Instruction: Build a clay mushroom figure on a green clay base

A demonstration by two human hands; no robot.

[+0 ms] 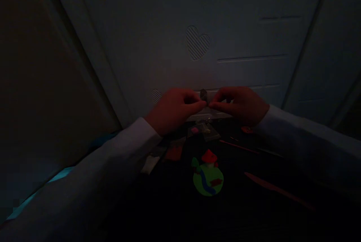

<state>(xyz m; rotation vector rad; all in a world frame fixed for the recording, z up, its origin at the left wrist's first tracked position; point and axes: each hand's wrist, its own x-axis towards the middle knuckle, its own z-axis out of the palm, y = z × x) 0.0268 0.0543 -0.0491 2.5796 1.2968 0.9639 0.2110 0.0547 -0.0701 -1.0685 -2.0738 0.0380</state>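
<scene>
My left hand (180, 105) and my right hand (239, 103) are raised above the far part of the dark table, their fingertips pinched almost together. Between them is a small see-through bag (204, 96) with something dark brown in it; the dim light blurs its outline. Below and nearer to me lies a round green clay base (199, 186) with a blue stream across it. On it stand a red-capped mushroom house (209, 156) and a green tree (195, 162). A brownish-red piece (216, 182) rests on its right side.
Small bags hold orange clay (174, 153), white clay (150, 164) and pink clay (194, 130). To the right lie a pink modelling knife (276, 189), a thin pink stick (239, 146) and an orange-red piece (247, 130). A pale panel (141, 46) with heart reliefs rises behind.
</scene>
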